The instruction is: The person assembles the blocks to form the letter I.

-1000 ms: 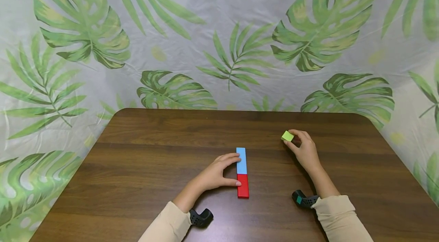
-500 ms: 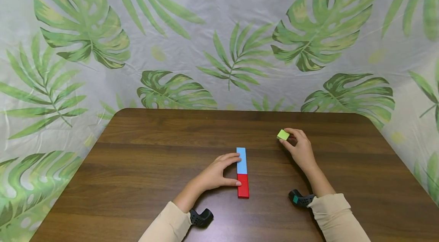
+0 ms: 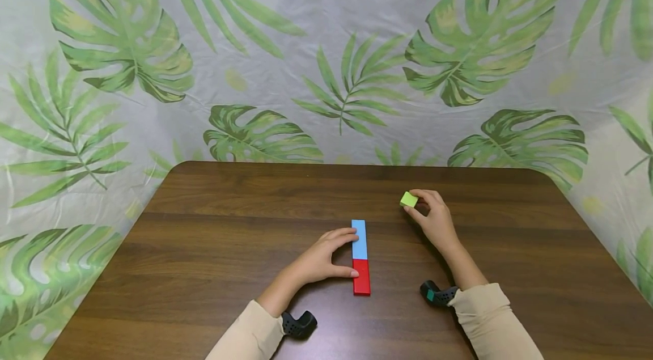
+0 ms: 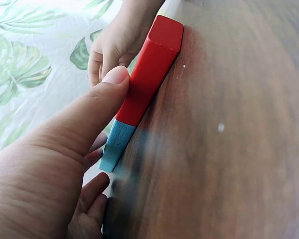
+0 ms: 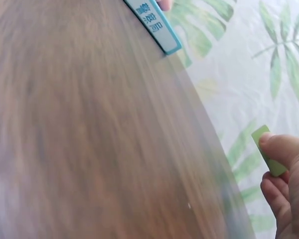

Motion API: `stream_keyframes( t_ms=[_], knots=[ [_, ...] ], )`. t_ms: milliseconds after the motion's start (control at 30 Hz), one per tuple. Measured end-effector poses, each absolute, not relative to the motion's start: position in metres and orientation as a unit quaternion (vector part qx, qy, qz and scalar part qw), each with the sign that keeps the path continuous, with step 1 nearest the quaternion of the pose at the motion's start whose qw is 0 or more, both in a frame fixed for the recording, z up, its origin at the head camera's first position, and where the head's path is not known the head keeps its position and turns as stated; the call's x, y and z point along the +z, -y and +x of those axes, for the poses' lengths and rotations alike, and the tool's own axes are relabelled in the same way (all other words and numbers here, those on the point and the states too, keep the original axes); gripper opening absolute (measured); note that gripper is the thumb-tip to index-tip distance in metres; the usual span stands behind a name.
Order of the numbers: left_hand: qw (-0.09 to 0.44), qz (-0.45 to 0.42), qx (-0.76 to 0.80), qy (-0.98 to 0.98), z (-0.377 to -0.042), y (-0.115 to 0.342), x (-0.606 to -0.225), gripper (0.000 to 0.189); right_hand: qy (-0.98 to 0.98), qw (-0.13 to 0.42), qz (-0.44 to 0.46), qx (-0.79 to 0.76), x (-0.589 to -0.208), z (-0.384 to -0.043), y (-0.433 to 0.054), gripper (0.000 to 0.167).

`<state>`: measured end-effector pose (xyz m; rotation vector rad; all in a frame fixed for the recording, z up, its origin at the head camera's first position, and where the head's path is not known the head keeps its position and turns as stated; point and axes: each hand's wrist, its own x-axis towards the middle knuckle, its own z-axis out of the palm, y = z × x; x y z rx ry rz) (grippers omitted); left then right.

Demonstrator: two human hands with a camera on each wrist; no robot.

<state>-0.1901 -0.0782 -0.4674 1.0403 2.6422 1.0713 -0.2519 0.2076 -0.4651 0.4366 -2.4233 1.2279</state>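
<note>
In the head view a blue block and a red block lie end to end in a line on the table. My left hand is beside them, its thumb touching the red block and its fingertips resting at the blue one. The left wrist view shows the thumb against the red block's side. Farther back and to the right, my right hand pinches a small yellow-green block between thumb and fingers, seemingly held above the table. Seen in the right wrist view, the blue block has printed characters on its side.
The dark wooden table has rounded far corners. Behind it hangs a pale cloth with green leaf prints. A black wrist device sits at the left sleeve, and another wrist device at the right.
My right hand has moved left with the yellow-green block, nearer to the blue block. The left hand and the blue and red blocks have stayed in place.
</note>
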Motion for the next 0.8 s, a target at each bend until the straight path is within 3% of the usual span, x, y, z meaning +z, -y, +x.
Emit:
stream_keyframes(
  t_ms=[800],
  knots=[
    [0.05,0.342,0.35,-0.871,-0.19,0.079,-0.468,0.069,0.854,0.163,0.182,0.46,-0.464,-0.257,-0.17,0.037]
  ],
)
